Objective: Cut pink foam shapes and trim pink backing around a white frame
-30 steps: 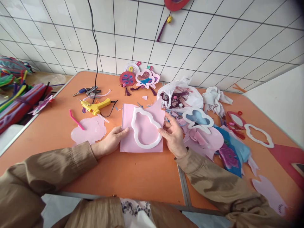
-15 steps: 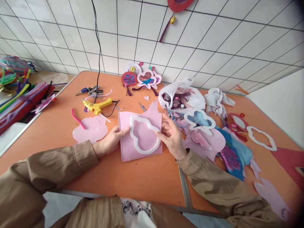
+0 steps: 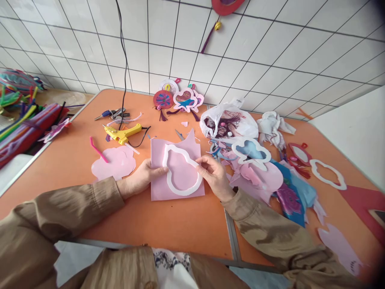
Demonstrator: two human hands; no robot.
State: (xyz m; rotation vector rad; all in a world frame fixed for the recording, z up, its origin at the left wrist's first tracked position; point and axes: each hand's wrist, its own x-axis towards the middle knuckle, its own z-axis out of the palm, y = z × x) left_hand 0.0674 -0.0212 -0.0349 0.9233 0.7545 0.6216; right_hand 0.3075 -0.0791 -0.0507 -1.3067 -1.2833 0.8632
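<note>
1. White wall tiles (image 3: 90, 48) with dark joints stand behind an orange table (image 3: 156, 224) strewn with craft pieces.
2. Between the hands, just above the near part of the table, is a pink sheet (image 3: 184, 172), with a white gourd-shaped frame (image 3: 184, 192) lying on its face.
3. At the sheet's left edge, the left hand (image 3: 141, 177) grips with the thumb on top, its tip touching the frame; the other fingers are mostly hidden underneath.
4. Opposite, the right hand (image 3: 215, 176) has thumb and forefinger drawn close together, pinching the frame's right side; whether they take the sheet too, I cannot tell.
5. If the frame is loose, which is unclear, uneven pressure from the two thumbs could slide or twist it off line.
6. Pulling the hands apart could stretch or kink the frame's narrow band; pushing them together could buckle the sheet.
7. Behind the sheet, scissors (image 3: 179, 135) point up beside its top edge, so a careless lift might snag there.
</note>
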